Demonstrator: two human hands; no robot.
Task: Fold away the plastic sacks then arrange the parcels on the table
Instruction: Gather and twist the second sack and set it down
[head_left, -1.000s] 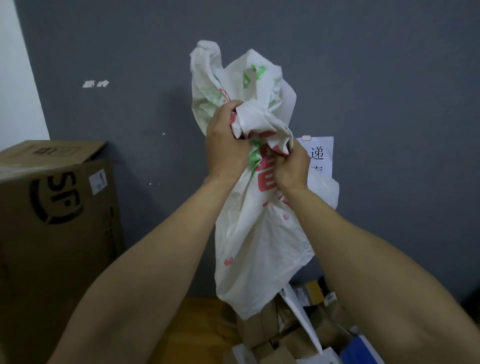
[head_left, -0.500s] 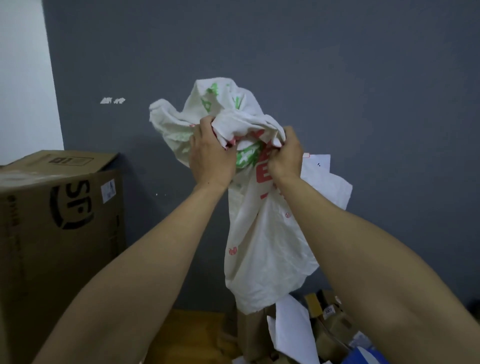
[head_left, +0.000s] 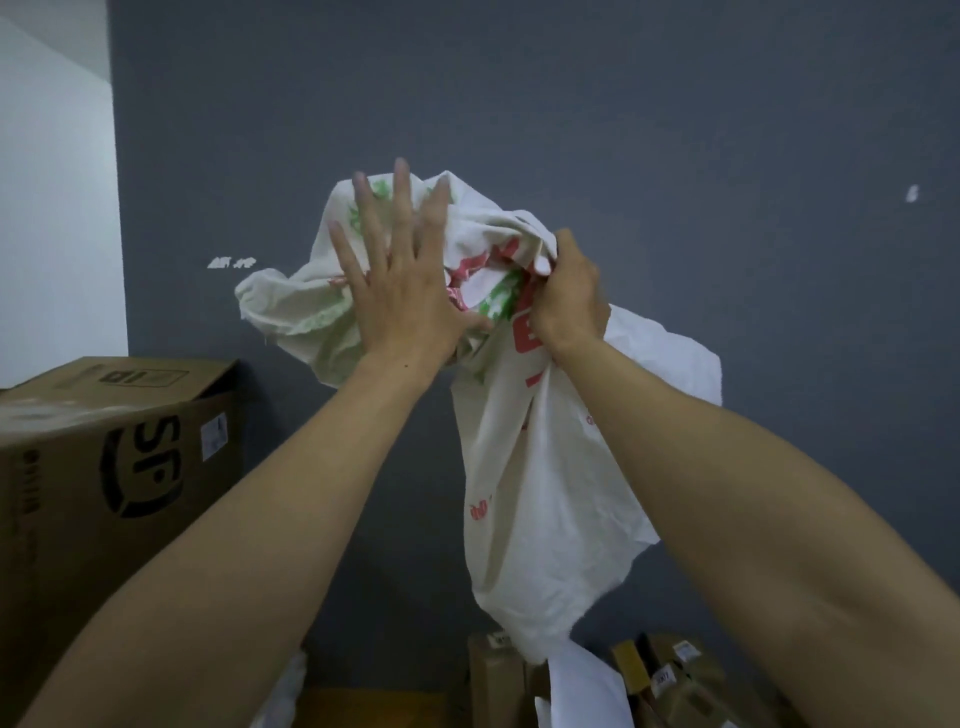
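Note:
A white plastic sack (head_left: 540, 499) with red and green print hangs in the air before a dark grey wall. My right hand (head_left: 569, 299) grips its bunched upper part. My left hand (head_left: 400, 280) lies flat against the crumpled top of the sack with fingers straight and spread. The sack's lower part hangs down over several brown cardboard parcels (head_left: 670, 675) at the bottom of the view. The table under them shows only as a wooden strip (head_left: 374, 709).
A large brown cardboard box (head_left: 104, 478) with a black logo stands at the left. White paper or plastic (head_left: 582, 686) lies among the parcels. The grey wall (head_left: 727, 156) is close behind the sack.
My left hand has let go of the bunched sack and now presses flat on it with fingers spread. The sack's top has dropped lower and flopped left. The right hand keeps its grip.

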